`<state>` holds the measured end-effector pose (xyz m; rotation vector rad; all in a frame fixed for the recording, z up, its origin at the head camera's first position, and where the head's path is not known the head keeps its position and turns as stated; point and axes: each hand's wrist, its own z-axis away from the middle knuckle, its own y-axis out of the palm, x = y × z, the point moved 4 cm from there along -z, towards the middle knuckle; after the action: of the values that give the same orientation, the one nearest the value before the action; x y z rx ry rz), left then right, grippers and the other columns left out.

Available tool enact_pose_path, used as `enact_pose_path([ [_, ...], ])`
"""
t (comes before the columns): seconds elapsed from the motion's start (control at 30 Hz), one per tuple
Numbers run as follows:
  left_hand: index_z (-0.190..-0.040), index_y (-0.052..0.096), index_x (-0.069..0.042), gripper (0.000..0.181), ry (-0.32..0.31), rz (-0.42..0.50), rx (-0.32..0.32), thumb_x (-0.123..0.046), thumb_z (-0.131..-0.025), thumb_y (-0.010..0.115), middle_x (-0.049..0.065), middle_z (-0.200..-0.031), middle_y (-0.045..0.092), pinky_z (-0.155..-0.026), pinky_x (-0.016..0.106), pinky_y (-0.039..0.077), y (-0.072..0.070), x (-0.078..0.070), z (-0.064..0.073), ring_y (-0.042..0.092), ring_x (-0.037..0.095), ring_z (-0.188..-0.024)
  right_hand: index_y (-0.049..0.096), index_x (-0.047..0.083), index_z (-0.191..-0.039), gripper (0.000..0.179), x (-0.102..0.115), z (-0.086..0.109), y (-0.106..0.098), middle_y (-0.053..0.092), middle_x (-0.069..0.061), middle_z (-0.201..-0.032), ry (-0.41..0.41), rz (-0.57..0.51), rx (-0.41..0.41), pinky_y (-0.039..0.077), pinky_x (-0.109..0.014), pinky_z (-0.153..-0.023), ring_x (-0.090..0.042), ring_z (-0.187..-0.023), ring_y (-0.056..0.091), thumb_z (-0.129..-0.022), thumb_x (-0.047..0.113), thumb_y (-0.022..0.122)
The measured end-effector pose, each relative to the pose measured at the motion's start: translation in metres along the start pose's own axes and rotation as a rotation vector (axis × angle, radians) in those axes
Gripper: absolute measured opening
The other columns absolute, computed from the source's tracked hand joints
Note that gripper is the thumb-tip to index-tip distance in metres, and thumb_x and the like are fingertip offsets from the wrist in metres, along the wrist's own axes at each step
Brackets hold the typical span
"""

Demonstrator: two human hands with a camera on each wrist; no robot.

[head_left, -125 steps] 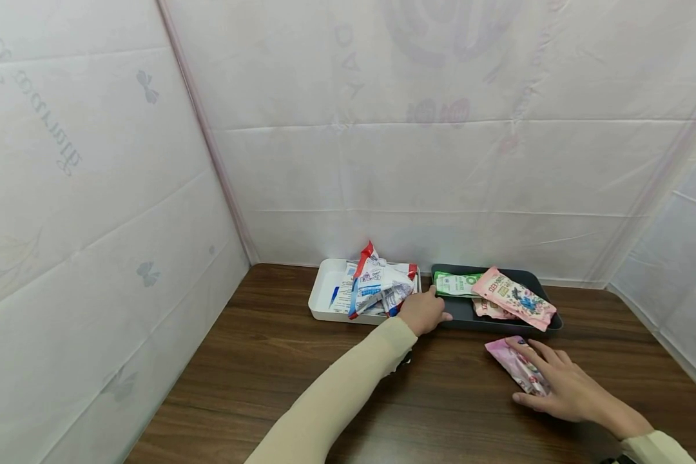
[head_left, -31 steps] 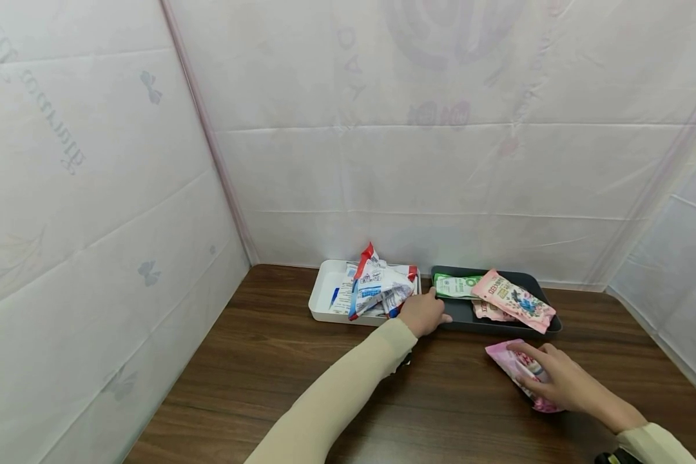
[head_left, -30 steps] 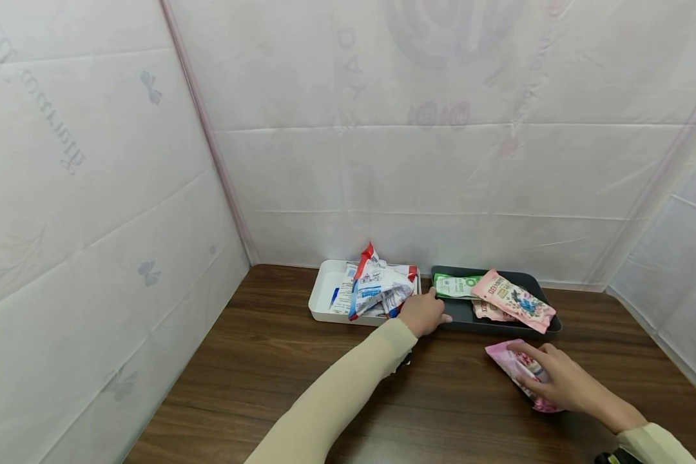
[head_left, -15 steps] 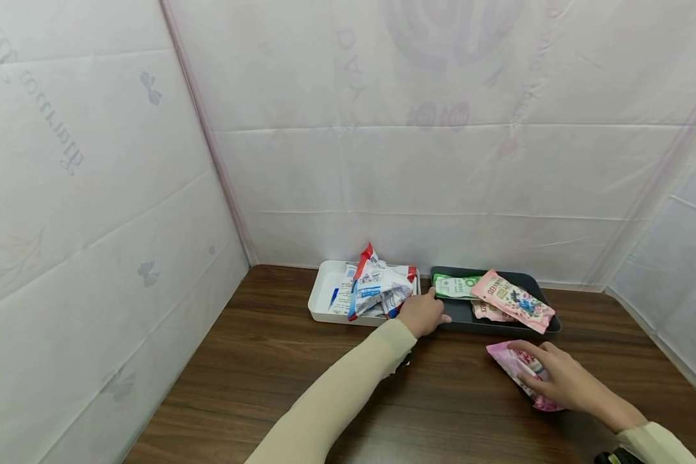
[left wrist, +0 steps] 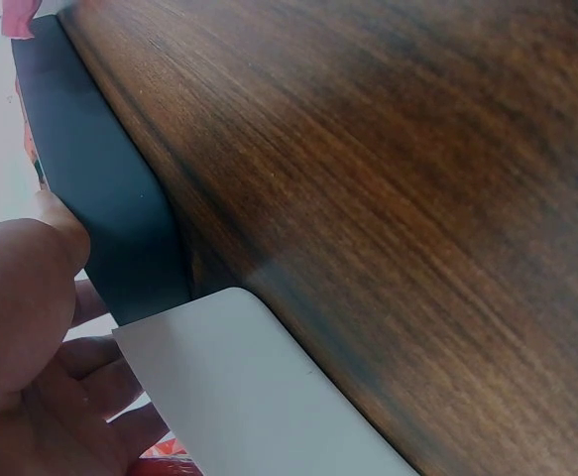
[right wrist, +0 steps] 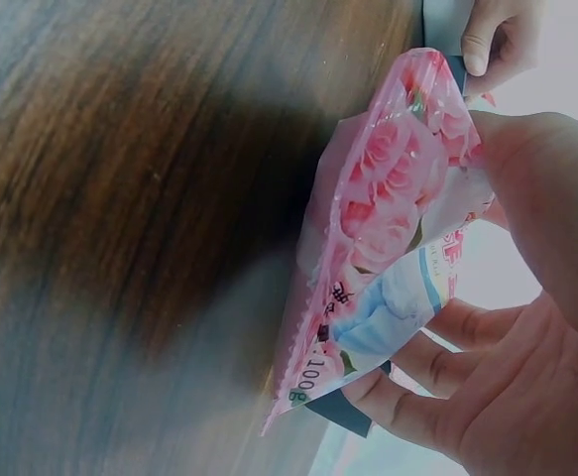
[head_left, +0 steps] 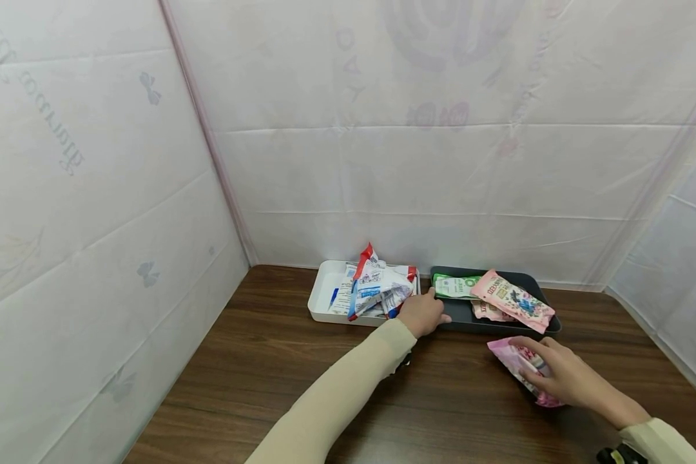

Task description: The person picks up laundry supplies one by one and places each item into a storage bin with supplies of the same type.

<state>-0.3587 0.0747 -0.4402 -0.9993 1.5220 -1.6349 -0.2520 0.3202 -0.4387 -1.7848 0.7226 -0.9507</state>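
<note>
My right hand (head_left: 562, 374) holds a pink flowered packet (head_left: 524, 367) from above, thumb on one side and fingers on the other. In the right wrist view the packet (right wrist: 393, 218) shows a "100g" print and stands tilted, its sealed edge near the wood. My left hand (head_left: 422, 314) is at the joining ends of a white tray (head_left: 325, 303) and a dark grey tray (head_left: 458, 316). Seen from the left wrist, the thumb overlaps the dark tray's wall (left wrist: 110, 178) and the fingers curl behind the white tray's corner (left wrist: 239, 367).
White, red and blue packets (head_left: 377, 287) pile in the white tray. Inside the dark tray lie a green packet (head_left: 455, 287) and pink bird-printed packets (head_left: 513, 299). Both trays stand at the back of the wooden table (head_left: 255, 367), before a white curtain (head_left: 441, 180).
My right hand has gone from lying over the pink packet to gripping it, and over the last half second has raised it slightly. The left hand stays at the trays.
</note>
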Motion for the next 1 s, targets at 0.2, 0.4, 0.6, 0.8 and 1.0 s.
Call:
enact_pose_path([
  [0.2, -0.125, 0.076, -0.022, 0.049, 0.004, -0.001, -0.014, -0.055, -0.104, 0.047, 0.009, -0.158, 0.046, -0.076, 0.030, 0.059, -0.0005, 0.0003, 0.0013, 0.072, 0.017, -0.100, 0.061, 0.020, -0.136, 0.052, 0.0012, -0.0005, -0.0019, 0.049, 0.003, -0.088, -0.015, 0.000, 0.002, 0.035, -0.023, -0.052, -0.002, -0.066, 0.037, -0.089, 0.018, 0.081],
  [0.4, -0.124, 0.076, -0.021, 0.049, 0.006, -0.004, -0.018, -0.055, -0.104, 0.047, 0.009, -0.157, 0.047, -0.077, 0.030, 0.059, -0.0002, 0.0005, 0.0017, 0.072, 0.017, -0.101, 0.061, 0.020, -0.137, 0.050, 0.0007, 0.0003, -0.0017, 0.047, 0.004, -0.087, -0.011, -0.003, 0.017, 0.035, -0.023, -0.052, -0.002, -0.067, 0.037, -0.090, 0.020, 0.080],
  [0.6, -0.125, 0.076, -0.021, 0.049, 0.002, -0.003, -0.011, -0.055, -0.104, 0.048, 0.009, -0.157, 0.047, -0.080, 0.031, 0.059, -0.0002, 0.0009, 0.0002, 0.071, 0.017, -0.104, 0.061, 0.020, -0.137, 0.051, 0.0007, 0.0008, -0.0026, 0.048, 0.004, -0.087, -0.019, -0.007, 0.010, 0.035, -0.023, -0.051, -0.001, -0.066, 0.037, -0.090, 0.019, 0.081],
  [0.8, -0.125, 0.076, -0.021, 0.048, 0.006, -0.003, -0.012, -0.054, -0.105, 0.048, 0.009, -0.157, 0.047, -0.080, 0.031, 0.059, -0.0009, 0.0000, 0.0002, 0.072, 0.017, -0.102, 0.061, 0.020, -0.136, 0.053, 0.0017, 0.0004, -0.0053, 0.049, 0.002, -0.088, -0.022, -0.002, 0.007, 0.035, -0.023, -0.050, -0.001, -0.063, 0.037, -0.088, 0.018, 0.082],
  [1.0, -0.126, 0.076, -0.021, 0.049, 0.008, -0.007, -0.016, -0.055, -0.104, 0.047, 0.009, -0.157, 0.047, -0.085, 0.033, 0.059, -0.0004, 0.0004, 0.0004, 0.072, 0.017, -0.102, 0.060, 0.022, -0.137, 0.054, 0.0026, 0.0003, -0.0079, 0.047, 0.003, -0.087, -0.029, 0.006, 0.011, 0.034, -0.023, -0.050, 0.000, -0.062, 0.035, -0.088, 0.018, 0.082],
])
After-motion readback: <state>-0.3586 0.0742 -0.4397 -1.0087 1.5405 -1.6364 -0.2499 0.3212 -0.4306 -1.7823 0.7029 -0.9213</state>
